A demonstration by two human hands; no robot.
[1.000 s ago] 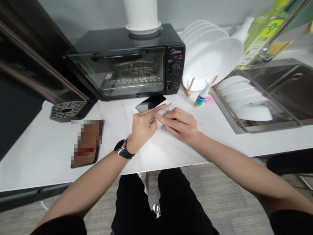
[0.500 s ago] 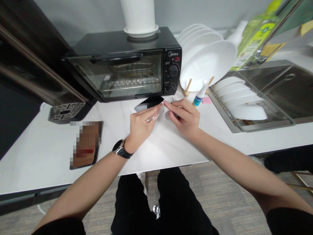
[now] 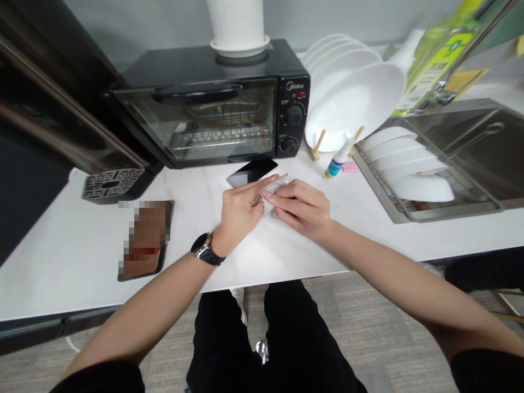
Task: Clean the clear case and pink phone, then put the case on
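A small piece of clear, crinkled plastic (image 3: 280,182) is held between my two hands above the white counter (image 3: 257,256). My left hand (image 3: 242,212), with a watch (image 3: 206,250) on its wrist, grips one side, its index finger reaching along the plastic. On the other side, my right hand (image 3: 303,206) pinches it between thumb and fingers. Glare and the fingers hide its exact shape. Just behind my hands lies a dark phone-like slab (image 3: 252,172) with a shiny face. A small white bottle with a blue label (image 3: 335,164) stands to the right.
A black toaster oven (image 3: 204,125) carries a white pot (image 3: 237,27). White plates (image 3: 356,103) stand in a wooden rack beside it. Bowls (image 3: 421,185) sit in the sink rack at right. A blurred-out phone (image 3: 147,240) lies at left, near a drip tray (image 3: 110,185).
My right hand has moved down and left, closer to my left hand, and now pinches the clear plastic. The plastic has turned and shows more between the hands. The view has shifted slightly.
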